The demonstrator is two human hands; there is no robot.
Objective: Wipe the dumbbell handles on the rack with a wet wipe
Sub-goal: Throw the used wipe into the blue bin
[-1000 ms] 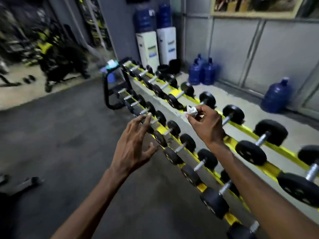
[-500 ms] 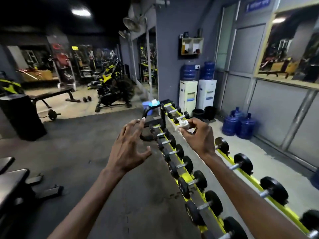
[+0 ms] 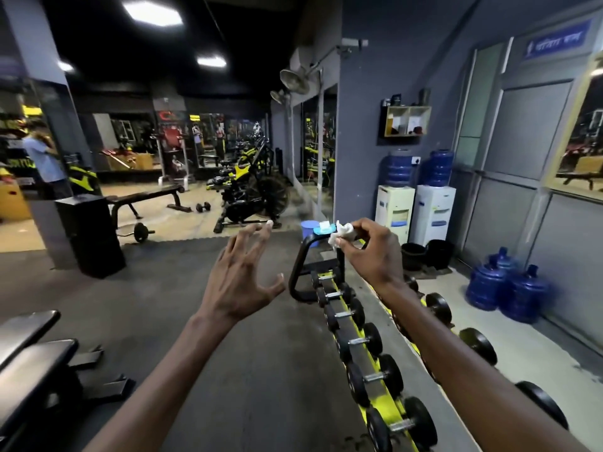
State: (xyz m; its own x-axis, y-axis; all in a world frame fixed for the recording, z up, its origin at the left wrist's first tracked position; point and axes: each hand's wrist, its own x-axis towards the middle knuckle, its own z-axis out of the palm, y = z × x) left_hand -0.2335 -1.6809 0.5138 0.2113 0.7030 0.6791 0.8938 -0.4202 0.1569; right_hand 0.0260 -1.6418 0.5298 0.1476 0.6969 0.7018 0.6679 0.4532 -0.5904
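Note:
My right hand (image 3: pixel 372 256) pinches a crumpled white wet wipe (image 3: pixel 341 234) in its fingertips, held up in the air above the far end of the dumbbell rack (image 3: pixel 385 406). My left hand (image 3: pixel 243 278) hovers to its left with fingers spread, holding nothing. The black and yellow rack runs from the lower right toward the middle, carrying black dumbbells (image 3: pixel 362 342) with metal handles on two tiers. A blue wipe pack (image 3: pixel 324 227) sits on the rack's far end frame. My right forearm hides part of the upper tier.
A bench (image 3: pixel 29 363) stands at the lower left. Blue water jugs (image 3: pixel 509 288) and two water dispensers (image 3: pixel 414 210) line the right wall, with black bins (image 3: pixel 427 252) beside them. An exercise bike (image 3: pixel 254 197) and a flat bench (image 3: pixel 146 199) lie farther back. A person stands at far left.
My view has tilted up from the rack to the gym room. Both hands stayed raised; the right one keeps pinching the wipe, now seen over the rack's far end.

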